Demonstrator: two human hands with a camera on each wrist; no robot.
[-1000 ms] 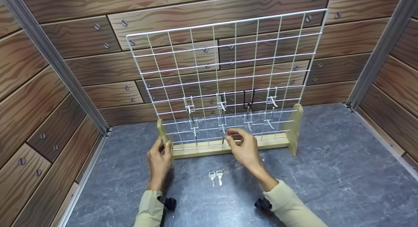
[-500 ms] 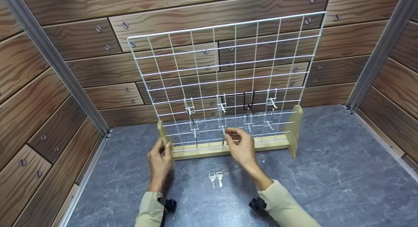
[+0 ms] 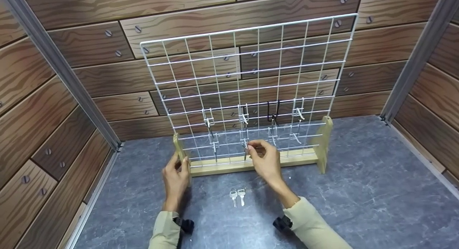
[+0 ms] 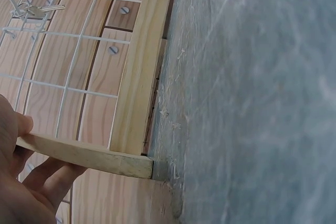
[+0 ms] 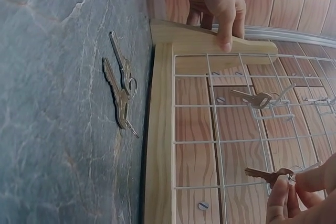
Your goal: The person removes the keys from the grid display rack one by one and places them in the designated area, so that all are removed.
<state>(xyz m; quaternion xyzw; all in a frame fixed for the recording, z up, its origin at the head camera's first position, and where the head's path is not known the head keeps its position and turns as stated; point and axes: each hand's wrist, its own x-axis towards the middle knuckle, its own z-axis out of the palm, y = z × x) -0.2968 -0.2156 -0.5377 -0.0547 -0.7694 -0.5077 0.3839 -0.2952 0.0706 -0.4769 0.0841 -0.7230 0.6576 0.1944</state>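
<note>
My left hand (image 3: 175,177) holds the left wooden end piece (image 4: 89,156) of a display stand, thumb on one side and fingers on the other. With thumb and fingertips, my right hand (image 3: 267,163) pinches the small ring of a key (image 5: 262,176) at a white hook in the lower row of the wire grid (image 3: 247,64). Whether the ring sits over the hook's tip is hard to tell, as the fingers cover it. To its left, another key (image 5: 254,98) hangs by its ring from a hook. Two silver keys (image 3: 238,196) with rings lie on the grey tabletop.
More white hooks (image 3: 298,112) and one black hook (image 3: 273,109) are on the grid, some with keys. A wooden base bar (image 3: 215,168) and right end piece (image 3: 323,145) support it. Wood-patterned panels (image 3: 401,55) enclose the table at the back and sides.
My right hand has shifted slightly left toward the lower hook, then stayed nearly still there with the key. The left hand keeps its place on the end piece.
</note>
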